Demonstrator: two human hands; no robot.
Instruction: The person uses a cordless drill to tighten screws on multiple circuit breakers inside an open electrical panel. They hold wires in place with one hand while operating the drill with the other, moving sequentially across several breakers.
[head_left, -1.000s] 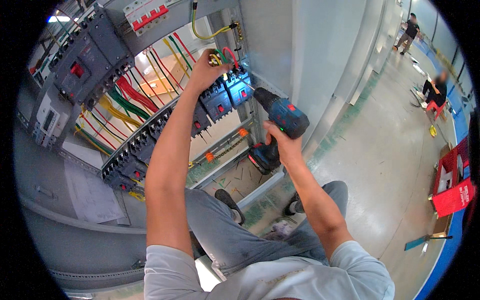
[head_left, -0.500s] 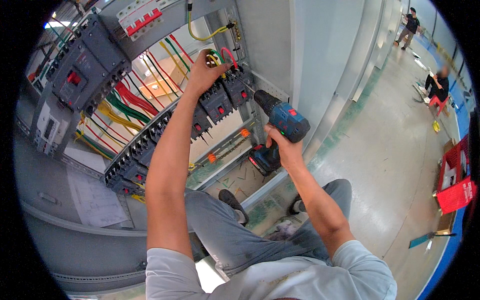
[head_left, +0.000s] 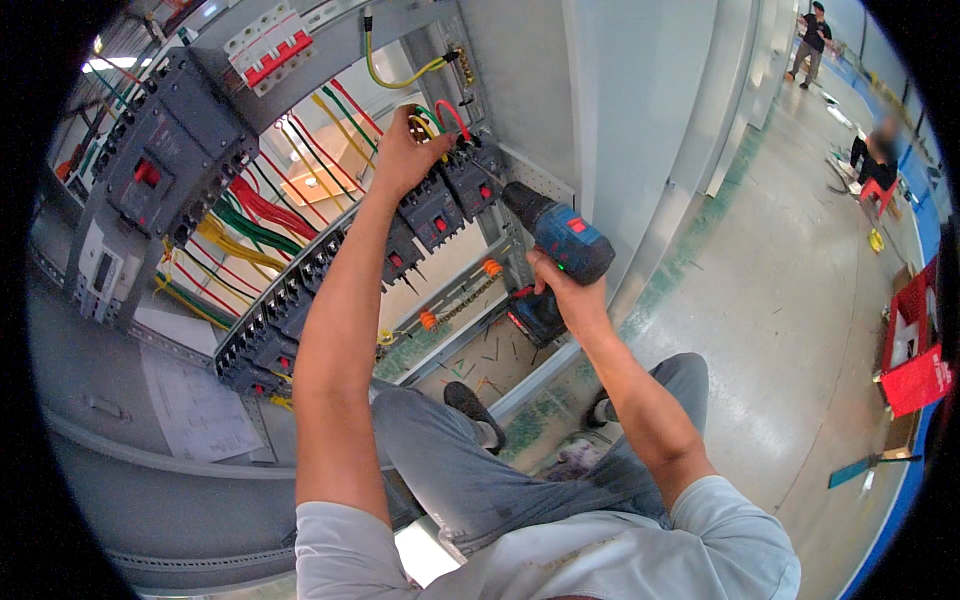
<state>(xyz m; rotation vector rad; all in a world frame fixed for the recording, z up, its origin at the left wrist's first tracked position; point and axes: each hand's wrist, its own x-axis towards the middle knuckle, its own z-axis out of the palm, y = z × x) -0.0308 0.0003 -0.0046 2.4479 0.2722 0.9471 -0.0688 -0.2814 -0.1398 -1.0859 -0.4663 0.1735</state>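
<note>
Currently, your right hand (head_left: 570,286) is gripping the cordless drill (head_left: 566,240), fingers clamped around its handle, and the drill is pointing toward the dark breaker (head_left: 468,192) at the row's right end inside the grey cabinet (head_left: 522,70). Your left hand (head_left: 404,162) is reaching in beside the looped red wire (head_left: 463,120); whether its fingers are pinching anything, I cannot tell.
</note>
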